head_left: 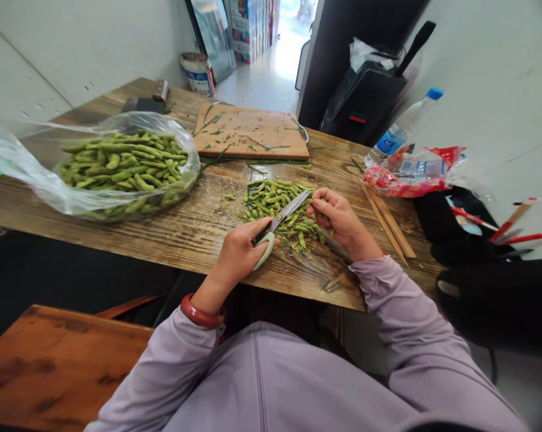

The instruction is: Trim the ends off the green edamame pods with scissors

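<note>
My left hand (241, 246) is closed around the pale green handles of a pair of scissors (291, 207), whose blades point up and to the right. At the blade tips, my right hand (336, 216) pinches a green soybean pod (310, 203), partly hidden by the fingers. Beneath both hands lies a loose pile of green pods (271, 195) with small trimmed bits around it. To the left, a clear plastic bag (77, 204) stands open, full of more pods (124, 162).
A wooden cutting board (252, 132) with green scraps lies at the back of the wooden table (185, 237). On the right are a water bottle (399, 132), red-and-clear packaging (415, 171), wooden chopsticks (385, 219) and a black holder (451, 222). A wooden stool (68, 366) stands lower left.
</note>
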### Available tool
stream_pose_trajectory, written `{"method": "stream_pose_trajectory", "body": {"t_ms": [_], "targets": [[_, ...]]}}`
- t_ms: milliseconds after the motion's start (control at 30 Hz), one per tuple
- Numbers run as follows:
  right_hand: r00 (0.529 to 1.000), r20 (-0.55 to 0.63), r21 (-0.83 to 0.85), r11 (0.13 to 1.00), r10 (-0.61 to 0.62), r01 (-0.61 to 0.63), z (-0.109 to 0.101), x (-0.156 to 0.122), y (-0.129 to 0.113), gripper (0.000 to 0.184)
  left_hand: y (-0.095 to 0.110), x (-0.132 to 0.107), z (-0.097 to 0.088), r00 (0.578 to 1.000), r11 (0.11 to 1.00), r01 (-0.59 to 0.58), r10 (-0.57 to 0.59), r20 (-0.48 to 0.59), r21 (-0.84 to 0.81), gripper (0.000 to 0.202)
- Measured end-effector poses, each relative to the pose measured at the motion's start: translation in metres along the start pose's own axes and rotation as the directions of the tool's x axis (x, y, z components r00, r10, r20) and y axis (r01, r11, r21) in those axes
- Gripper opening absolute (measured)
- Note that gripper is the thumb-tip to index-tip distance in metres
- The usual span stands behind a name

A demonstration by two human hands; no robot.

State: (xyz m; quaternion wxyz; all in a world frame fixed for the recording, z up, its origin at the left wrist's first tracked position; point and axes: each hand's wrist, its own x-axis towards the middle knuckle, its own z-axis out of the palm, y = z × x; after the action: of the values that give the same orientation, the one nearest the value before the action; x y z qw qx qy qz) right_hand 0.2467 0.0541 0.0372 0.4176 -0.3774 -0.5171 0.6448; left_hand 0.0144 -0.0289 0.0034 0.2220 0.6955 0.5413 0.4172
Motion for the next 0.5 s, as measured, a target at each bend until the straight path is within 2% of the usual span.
{"method": "stream_pose_trajectory", "body": {"t_ms": [233, 500], "targets": [[0.999, 0.023, 0.003, 1.0, -0.024, 0.024, 0.0017, -0.0016, 0.0014, 0.041, 0.0016, 0.0019, -0.0007, 0.998, 0.998, -0.052, 0.052, 0.023, -0.019, 0.048], [0.998, 0.042, -0.103, 0.993, -0.057, 0.061, 0.0033, -0.0027, 0.0032, 0.042, 0.0017, 0.0025, -0.0005, 0.996, 0.998, -0.064, 0.064, 0.063, 0.004, 0.051]]}}
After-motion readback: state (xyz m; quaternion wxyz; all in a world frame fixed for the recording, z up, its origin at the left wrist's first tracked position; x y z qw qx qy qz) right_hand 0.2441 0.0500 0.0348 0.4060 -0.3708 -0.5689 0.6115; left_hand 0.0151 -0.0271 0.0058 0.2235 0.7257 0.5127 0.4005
